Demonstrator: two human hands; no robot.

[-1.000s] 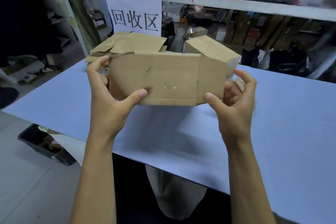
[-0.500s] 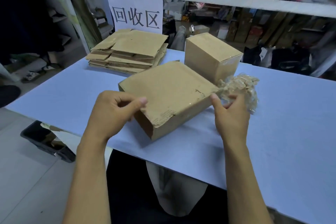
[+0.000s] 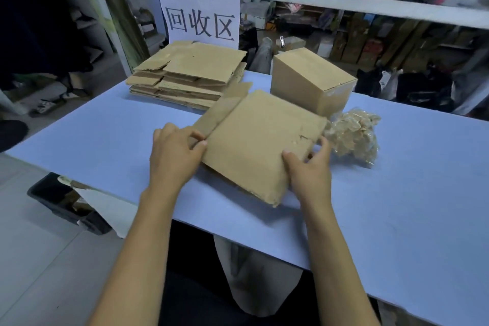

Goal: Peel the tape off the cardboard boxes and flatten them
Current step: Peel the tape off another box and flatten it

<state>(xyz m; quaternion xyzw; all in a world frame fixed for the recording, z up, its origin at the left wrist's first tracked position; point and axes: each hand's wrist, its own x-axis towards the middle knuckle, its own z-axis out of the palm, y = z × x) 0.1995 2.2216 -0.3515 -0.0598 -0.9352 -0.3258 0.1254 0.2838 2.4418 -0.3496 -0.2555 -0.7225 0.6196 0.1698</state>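
Note:
A collapsed brown cardboard box (image 3: pixel 260 140) lies nearly flat on the blue table (image 3: pixel 397 206), its flaps spread toward the far left. My left hand (image 3: pixel 176 156) grips its left edge, thumb on top. My right hand (image 3: pixel 308 169) pinches its near right corner, fingers curled around the edge. A closed, still upright cardboard box (image 3: pixel 311 81) stands just behind. A stack of flattened boxes (image 3: pixel 190 74) lies at the back left. A crumpled wad of peeled clear tape (image 3: pixel 353 133) sits to the right of my right hand.
A white paper sign (image 3: pixel 198 13) hangs on the metal shelf rail (image 3: pixel 344 2) behind the stack. A black bin (image 3: pixel 66 201) stands on the floor below the table's left edge. Cluttered shelves fill the background.
The box was held up in both hands, then came down onto the table and has been pressed from a partly open shape to nearly flat. Both hands shifted along its edges.

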